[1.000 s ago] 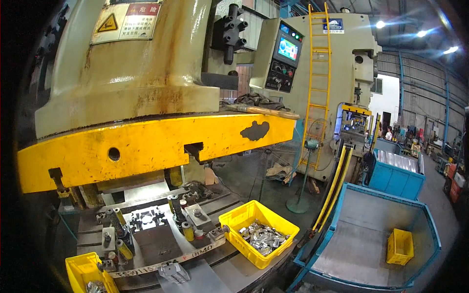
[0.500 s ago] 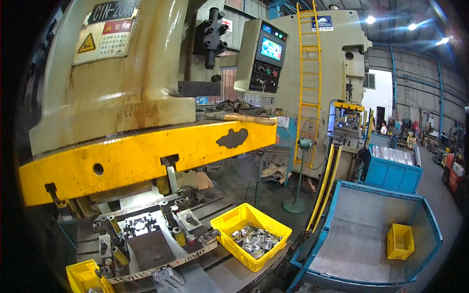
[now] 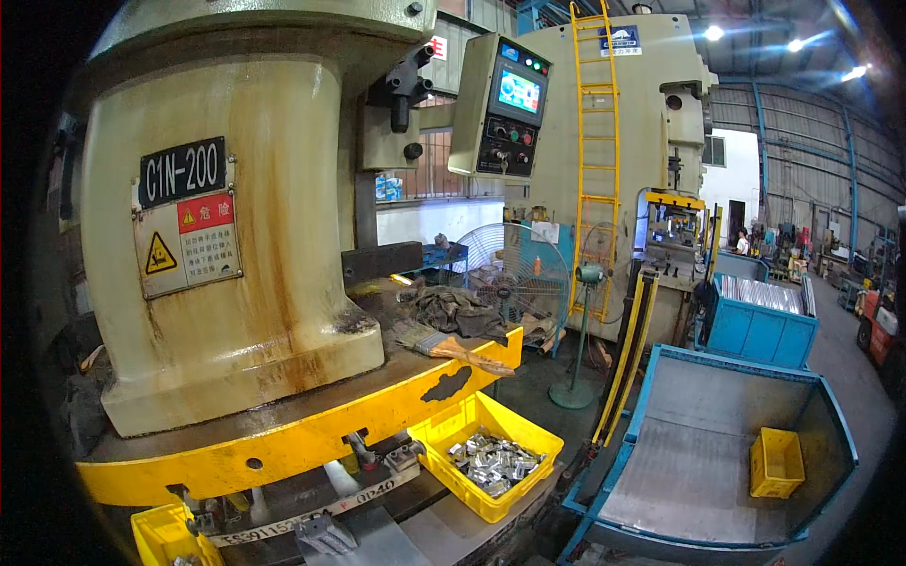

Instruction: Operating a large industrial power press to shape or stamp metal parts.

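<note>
Neither of my hands is in view. In front of me stands a large cream press, its ram (image 3: 222, 255) low, with a yellow slide plate (image 3: 311, 420) just above the die. The slide plate hides most of the die; the pale front edge of its base (image 3: 311, 514) shows below. On the bed's right sits a yellow bin (image 3: 444, 462) with many small shiny metal parts (image 3: 495, 462). A small grey metal block (image 3: 326, 535) lies at the front. Another yellow bin (image 3: 156, 542) stands at the lower left. A wooden-handled brush (image 3: 462, 351) lies on the slide plate.
A control panel (image 3: 510, 108) hangs beyond the press. On the right, a blue-framed metal cart (image 3: 613, 472) holds a small yellow bin (image 3: 779, 462). Yellow-and-black guard posts (image 3: 628, 363), a standing fan (image 3: 580, 330) and a yellow ladder (image 3: 596, 141) stand farther back.
The press ram and yellow slide plate have come down over the die, covering it. The brush and dark cloth on top have lowered too. The bins stay put.
</note>
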The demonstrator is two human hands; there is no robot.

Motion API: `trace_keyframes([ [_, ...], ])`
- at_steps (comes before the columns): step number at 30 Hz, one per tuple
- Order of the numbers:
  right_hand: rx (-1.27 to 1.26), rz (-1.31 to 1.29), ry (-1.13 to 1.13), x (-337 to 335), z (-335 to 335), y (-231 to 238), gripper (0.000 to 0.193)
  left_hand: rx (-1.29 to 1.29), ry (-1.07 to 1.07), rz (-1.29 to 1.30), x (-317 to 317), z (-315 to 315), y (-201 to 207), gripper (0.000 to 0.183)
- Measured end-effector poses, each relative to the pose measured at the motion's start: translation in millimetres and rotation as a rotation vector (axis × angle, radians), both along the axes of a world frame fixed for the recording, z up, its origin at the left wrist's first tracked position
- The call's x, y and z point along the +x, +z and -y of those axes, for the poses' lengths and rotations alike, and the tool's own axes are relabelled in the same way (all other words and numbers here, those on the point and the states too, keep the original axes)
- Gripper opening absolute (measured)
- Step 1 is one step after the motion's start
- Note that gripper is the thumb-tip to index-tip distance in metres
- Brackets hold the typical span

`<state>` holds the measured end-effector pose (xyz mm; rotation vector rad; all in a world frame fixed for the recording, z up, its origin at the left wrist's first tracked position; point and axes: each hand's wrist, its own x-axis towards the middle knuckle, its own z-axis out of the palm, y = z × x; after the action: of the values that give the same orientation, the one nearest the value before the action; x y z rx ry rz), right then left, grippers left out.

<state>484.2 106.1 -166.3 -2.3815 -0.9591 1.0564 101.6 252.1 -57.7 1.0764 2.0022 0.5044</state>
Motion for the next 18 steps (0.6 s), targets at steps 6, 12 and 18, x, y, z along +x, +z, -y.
trace_keyframes([
  [6, -0.031, 0.014, 0.046, -6, 8, -28, 0.062, -0.009, 0.058, 0.019, -17, 15, -21, 0.032],
  [12, -0.049, 0.18, 0.407, 9, 52, -38, 0.065, -0.052, 0.379, 0.244, -99, 135, -88, 0.034],
  [18, 0.502, -0.017, -0.655, 46, 88, 19, 0.054, 0.415, 1.001, 0.304, -148, 256, -81, 0.038],
])
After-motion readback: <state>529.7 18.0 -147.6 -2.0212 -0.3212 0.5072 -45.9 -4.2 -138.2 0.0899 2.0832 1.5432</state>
